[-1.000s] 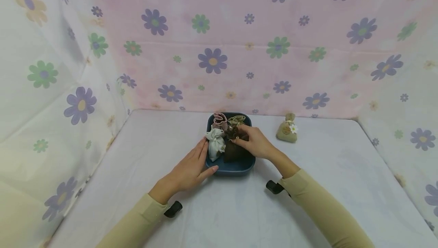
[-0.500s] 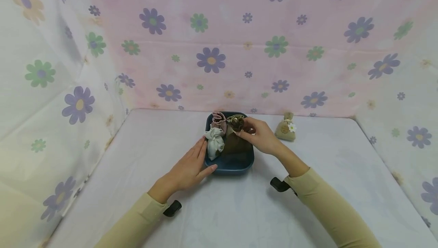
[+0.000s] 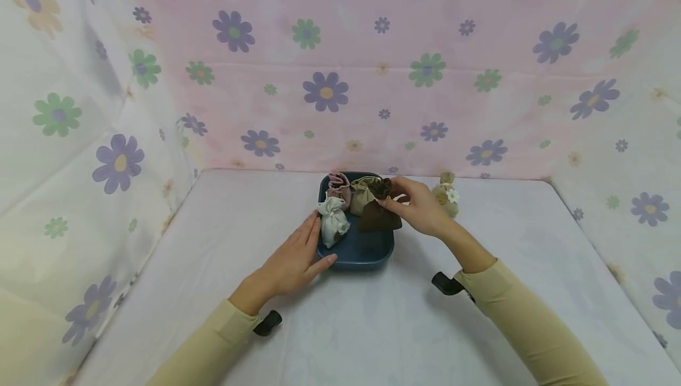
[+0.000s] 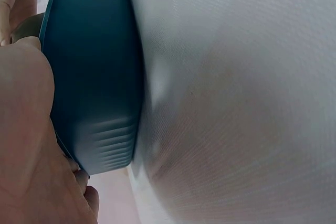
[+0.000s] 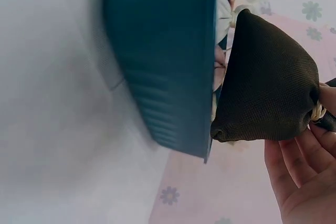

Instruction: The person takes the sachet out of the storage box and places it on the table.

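Observation:
My right hand (image 3: 420, 206) pinches a dark brown drawstring pouch (image 5: 270, 82) by its tied neck. The pouch hangs over the right rim of a blue rectangular basin (image 3: 356, 259), above its edge in the right wrist view. My left hand (image 3: 289, 259) lies with straight fingers along the basin's left side, the thumb toward its front rim. Inside the basin sit a white pouch (image 3: 333, 223) at the left, a pink pouch (image 3: 339, 190) behind it, and an olive pouch (image 3: 362, 194) at the back right, partly covered by the brown one.
A tan pouch with a white flower (image 3: 446, 194) stands on the white-covered table (image 3: 239, 214) to the right of the basin, partly behind my right hand. Flower-printed cloth (image 3: 372, 67) walls the back and both sides.
My right hand has lifted the brown pouch from inside the basin and moved it rightward to the rim. The left hand stays at the basin's side.

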Demonstrator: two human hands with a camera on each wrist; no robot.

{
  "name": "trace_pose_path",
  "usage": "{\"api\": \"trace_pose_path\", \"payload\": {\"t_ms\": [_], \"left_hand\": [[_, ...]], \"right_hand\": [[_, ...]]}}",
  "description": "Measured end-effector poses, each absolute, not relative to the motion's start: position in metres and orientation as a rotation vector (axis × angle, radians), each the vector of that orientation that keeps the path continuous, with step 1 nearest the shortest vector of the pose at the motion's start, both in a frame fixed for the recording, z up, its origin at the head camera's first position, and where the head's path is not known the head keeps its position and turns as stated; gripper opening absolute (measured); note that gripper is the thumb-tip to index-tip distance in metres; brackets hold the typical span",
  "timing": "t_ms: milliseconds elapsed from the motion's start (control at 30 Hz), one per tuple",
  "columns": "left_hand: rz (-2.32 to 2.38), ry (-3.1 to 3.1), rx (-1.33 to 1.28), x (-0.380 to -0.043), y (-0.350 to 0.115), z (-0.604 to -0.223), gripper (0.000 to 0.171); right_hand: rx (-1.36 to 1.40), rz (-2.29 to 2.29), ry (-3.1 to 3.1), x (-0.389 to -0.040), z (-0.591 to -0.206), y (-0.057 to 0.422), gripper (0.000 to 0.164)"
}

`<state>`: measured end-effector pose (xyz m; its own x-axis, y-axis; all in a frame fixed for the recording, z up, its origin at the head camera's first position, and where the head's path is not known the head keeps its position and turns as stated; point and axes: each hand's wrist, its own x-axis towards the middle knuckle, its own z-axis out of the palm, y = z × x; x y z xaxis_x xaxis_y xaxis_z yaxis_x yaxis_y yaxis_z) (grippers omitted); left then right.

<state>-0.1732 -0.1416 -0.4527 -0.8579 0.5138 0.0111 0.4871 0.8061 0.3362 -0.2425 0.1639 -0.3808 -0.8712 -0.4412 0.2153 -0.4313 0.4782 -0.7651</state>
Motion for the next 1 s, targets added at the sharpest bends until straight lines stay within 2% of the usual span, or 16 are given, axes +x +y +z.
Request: {"api": "trace_pose_path", "payload": {"t_ms": [567,1000], "left_hand": [[0.497,2.915,0.817,-0.174,-0.142,-0.454,0.098],[0.514,2.908,0.82,-0.174,-0.142,-0.454,0.097]], "right_hand": [[-0.703,-1.365,2.768,-0.24,-0.391,0.214,0.017],[-0.587,-1.271,2.893,-0.232,-0.391,0.26,0.026]]}}
